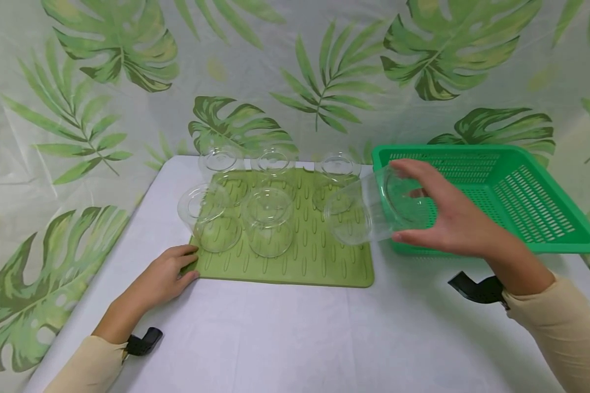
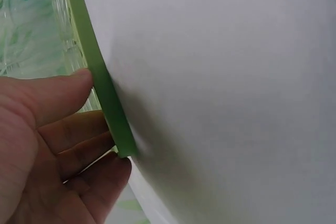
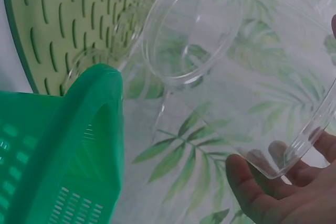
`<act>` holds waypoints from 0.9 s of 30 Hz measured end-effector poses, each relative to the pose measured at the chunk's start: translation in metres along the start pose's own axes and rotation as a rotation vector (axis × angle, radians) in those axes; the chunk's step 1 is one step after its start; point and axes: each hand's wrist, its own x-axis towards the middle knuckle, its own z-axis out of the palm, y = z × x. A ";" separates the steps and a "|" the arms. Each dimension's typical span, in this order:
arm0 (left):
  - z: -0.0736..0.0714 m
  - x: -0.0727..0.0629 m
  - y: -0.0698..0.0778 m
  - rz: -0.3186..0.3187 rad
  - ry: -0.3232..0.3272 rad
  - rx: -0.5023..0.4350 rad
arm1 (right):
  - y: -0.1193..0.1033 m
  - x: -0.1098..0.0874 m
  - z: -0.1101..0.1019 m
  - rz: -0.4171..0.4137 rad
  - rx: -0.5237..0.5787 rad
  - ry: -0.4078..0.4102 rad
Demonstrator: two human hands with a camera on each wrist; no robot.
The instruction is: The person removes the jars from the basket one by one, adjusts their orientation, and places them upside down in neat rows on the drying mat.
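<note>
My right hand point(image 1: 454, 221) holds a clear cup point(image 1: 356, 213) tilted on its side above the right part of the green drying mat point(image 1: 319, 267). Thumb and fingers are spread around one end of the cup; the other end points left. In the right wrist view, the fingertips point(image 3: 244, 177) press at its edge. Several more clear cups stand on the mat, among them a front cup point(image 1: 267, 224) and a front-left cup point(image 1: 216, 229). At the mat's near left corner, my left hand point(image 1: 164, 275) rests with loosely bent fingers and thumb touching the edge.
A green perforated basket point(image 1: 577, 229) stands to the right, close beside the mat. White cloth point(image 1: 295, 333) covers the table. Behind it hangs a leaf-patterned curtain point(image 1: 255, 65). Each wrist wears a black strap mount, such as the left mount point(image 1: 145, 341).
</note>
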 end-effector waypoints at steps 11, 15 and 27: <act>-0.001 0.000 0.003 0.000 -0.002 0.001 | -0.004 0.019 0.012 0.139 -0.045 -0.156; 0.000 0.000 0.003 -0.003 0.003 0.002 | -0.004 0.026 0.018 0.178 -0.008 -0.202; 0.000 0.000 0.004 -0.043 -0.020 -0.004 | 0.008 0.040 0.042 0.187 -0.047 -0.290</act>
